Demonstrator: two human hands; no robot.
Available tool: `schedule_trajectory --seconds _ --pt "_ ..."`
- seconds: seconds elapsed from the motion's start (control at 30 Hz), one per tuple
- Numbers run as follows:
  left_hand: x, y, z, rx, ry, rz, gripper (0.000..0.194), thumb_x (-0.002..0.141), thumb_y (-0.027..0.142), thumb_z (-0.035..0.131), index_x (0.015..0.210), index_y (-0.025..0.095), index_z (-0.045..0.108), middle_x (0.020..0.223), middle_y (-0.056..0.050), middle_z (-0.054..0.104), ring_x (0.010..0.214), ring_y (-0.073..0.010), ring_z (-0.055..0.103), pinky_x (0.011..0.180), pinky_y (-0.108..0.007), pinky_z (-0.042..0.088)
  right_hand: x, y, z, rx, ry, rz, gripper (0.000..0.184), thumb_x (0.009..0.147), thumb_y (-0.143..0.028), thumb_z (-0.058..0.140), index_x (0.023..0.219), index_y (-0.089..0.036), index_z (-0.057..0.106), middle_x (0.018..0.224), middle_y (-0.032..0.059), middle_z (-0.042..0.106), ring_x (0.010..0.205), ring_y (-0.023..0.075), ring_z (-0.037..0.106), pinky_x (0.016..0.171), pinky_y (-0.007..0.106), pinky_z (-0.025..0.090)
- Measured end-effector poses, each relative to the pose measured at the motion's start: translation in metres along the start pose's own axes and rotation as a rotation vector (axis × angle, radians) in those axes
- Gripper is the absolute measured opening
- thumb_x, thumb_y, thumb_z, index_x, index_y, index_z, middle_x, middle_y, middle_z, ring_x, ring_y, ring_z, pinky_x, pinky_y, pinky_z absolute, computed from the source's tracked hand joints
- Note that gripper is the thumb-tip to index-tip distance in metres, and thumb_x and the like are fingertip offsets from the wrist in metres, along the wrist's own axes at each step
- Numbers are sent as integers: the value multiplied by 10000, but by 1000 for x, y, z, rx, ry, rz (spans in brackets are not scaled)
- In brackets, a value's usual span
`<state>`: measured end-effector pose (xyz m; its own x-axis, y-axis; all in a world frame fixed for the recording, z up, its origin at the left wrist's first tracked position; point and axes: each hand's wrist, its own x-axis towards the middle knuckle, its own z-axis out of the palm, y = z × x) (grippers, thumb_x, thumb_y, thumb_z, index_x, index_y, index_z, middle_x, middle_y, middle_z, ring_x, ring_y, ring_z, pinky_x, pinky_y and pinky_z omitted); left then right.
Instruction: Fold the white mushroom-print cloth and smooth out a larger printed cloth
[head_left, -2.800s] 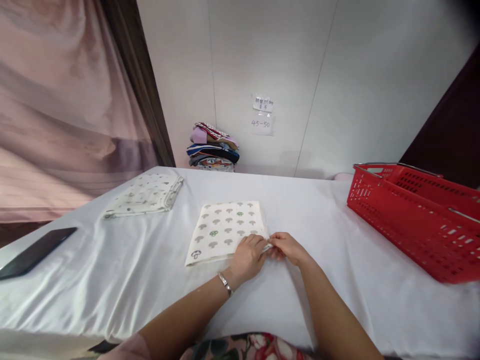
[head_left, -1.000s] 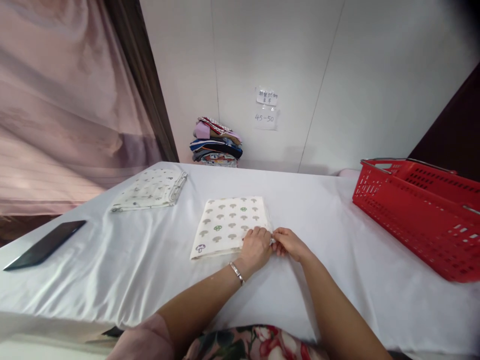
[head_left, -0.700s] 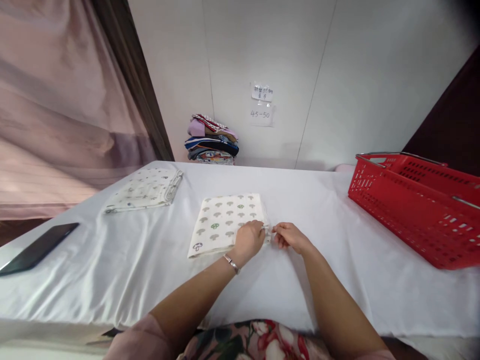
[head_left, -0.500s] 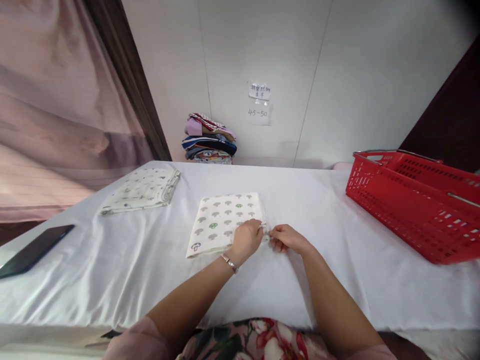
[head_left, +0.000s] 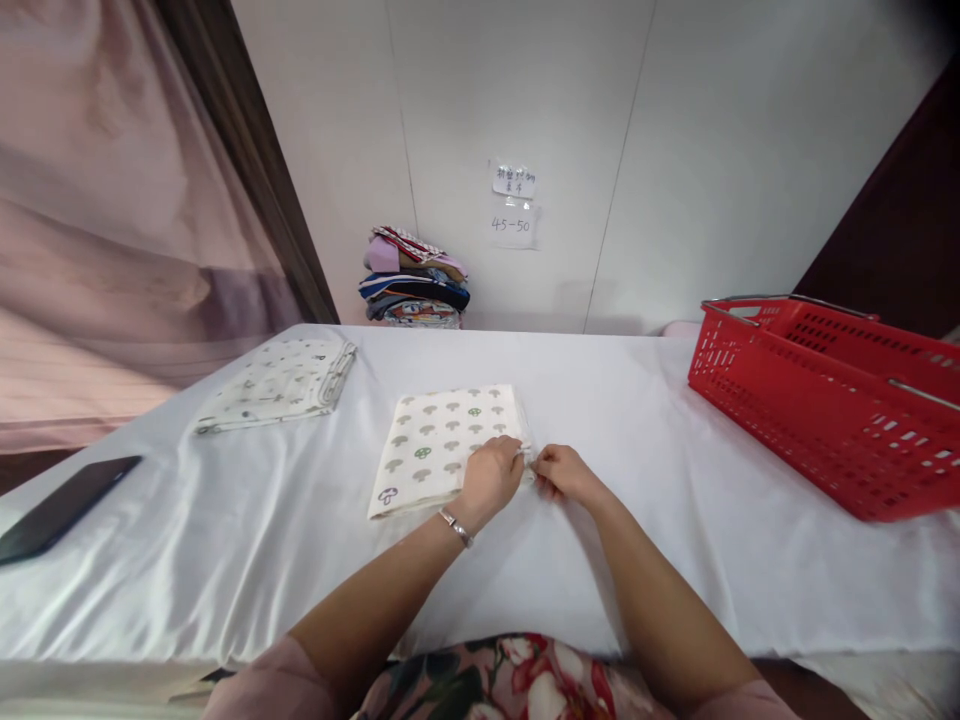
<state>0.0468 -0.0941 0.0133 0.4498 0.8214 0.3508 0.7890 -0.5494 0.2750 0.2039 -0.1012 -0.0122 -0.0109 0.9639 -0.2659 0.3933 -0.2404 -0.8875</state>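
Observation:
A folded white cloth (head_left: 431, 432) printed with grey and green mushroom shapes lies flat on the table in front of me. My left hand (head_left: 491, 478), with a silver bracelet at its wrist, is closed on the cloth's near right corner. Just beside it, my right hand (head_left: 564, 474) pinches the right edge of the same cloth between thumb and fingers. The fingertips of both hands nearly meet there and partly hide that corner. Farther left rests a second folded white cloth (head_left: 277, 382) with small dark prints.
A white satin tablecloth (head_left: 600, 400) covers the table. On the right stands a red plastic basket (head_left: 810, 420) with metal handles. A dark flat device (head_left: 64, 505) lies at the left. Folded fabrics (head_left: 415, 285) are stacked behind the table's far edge, below handwritten signs (head_left: 514, 205).
My right hand has shifted slightly left, closer to the left hand, still pinching the cloth's edge. The whole view has moved a little. The cloth stays folded in place.

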Motion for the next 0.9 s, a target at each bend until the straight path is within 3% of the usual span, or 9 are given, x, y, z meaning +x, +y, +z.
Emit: schedule_trajectory --seconds 0.1,0.3,0.63,0.9 --pt "1 0 -2 -19 -2 -20 142 824 178 427 836 181 568 826 -34 608 786 -158 560 663 -258 401 1 -1 2 4 77 -47 122 748 -256 522 656 -178 504 483 -46 536 335 69 440 356 193 311" --pt "2 -1 -3 -35 2 -33 149 806 163 443 871 183 576 849 -36 616 811 -163 563 683 -260 412 1 0 11 -18 87 -63 253 724 -373 552 579 -166 529 414 -44 492 318 70 384 373 213 287" --pt "2 -1 -3 -31 6 -23 151 813 180 440 873 183 579 873 -39 627 833 -169 568 704 -262 429 8 6 19 22 157 -74 184 677 -318 558 576 -165 534 400 -64 417 371 67 353 398 209 255" --pt "1 -2 -2 -39 18 -29 165 808 171 445 907 188 576 913 -38 623 858 -170 565 723 -270 432 6 2 21 49 173 -61 257 672 -357 534 493 -180 483 357 -64 368 349 74 332 381 220 239"
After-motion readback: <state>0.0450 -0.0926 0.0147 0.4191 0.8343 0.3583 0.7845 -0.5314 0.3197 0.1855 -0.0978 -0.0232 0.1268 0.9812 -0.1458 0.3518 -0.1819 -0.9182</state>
